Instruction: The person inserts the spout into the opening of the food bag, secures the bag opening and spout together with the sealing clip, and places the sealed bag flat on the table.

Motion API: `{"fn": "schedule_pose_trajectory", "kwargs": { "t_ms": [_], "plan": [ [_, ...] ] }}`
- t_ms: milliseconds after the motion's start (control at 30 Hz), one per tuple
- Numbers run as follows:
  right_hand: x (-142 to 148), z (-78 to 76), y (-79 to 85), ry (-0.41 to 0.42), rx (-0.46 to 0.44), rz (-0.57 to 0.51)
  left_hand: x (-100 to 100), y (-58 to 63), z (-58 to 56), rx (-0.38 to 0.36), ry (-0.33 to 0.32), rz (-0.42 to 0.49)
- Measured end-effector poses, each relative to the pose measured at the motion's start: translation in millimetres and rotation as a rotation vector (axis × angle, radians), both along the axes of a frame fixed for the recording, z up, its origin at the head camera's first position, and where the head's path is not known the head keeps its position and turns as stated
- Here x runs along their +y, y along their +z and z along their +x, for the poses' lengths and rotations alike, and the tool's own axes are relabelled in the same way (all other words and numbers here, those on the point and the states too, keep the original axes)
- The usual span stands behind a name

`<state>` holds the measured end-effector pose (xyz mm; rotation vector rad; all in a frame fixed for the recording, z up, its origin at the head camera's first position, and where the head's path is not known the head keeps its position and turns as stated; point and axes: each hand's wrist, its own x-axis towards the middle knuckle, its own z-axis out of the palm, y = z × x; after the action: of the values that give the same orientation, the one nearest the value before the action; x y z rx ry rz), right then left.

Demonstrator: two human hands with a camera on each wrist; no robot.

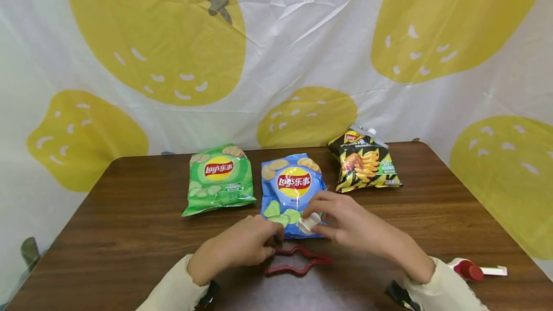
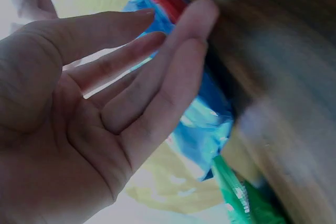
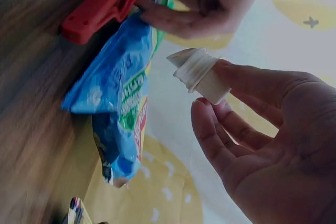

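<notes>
My right hand point(image 1: 345, 217) pinches a small white plastic piece point(image 3: 202, 74) with a ridged collar and slanted tip, above the lower part of a blue Lay's chip bag point(image 1: 291, 196). The bag lies face up on the table. My left hand point(image 1: 239, 246) is beside a red hinged clip point(image 1: 302, 269), near its left ends, with fingers loosely bent. In the left wrist view nothing shows between the thumb and fingers point(image 2: 181, 72). The clip's two arms stand apart, in front of the blue bag.
A green chip bag point(image 1: 220, 176) lies on the left of the wooden table point(image 1: 112, 234). Back right, a black-and-yellow chip bag point(image 1: 363, 164) has a clip with a white cap point(image 1: 370, 132) across its top. A red-and-white device point(image 1: 468, 269) lies far right. A lemon-print cloth point(image 1: 302, 61) hangs behind.
</notes>
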<state>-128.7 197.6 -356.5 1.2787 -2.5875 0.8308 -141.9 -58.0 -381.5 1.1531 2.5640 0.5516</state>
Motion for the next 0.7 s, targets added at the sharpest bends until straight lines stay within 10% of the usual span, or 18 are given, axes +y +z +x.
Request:
{"fn": "schedule_pose_trajectory", "kwargs": {
  "t_ms": [300,700],
  "plan": [
    [10.7,-9.9,8.2,-0.225,0.009,-0.078,-8.4,21.8,-10.8,0.152,0.100,0.154],
    [15.4,-41.1,8.7,-0.492,-0.148,-0.093,14.8,14.1,-80.5,0.298,0.363,0.471]
  ]
}}
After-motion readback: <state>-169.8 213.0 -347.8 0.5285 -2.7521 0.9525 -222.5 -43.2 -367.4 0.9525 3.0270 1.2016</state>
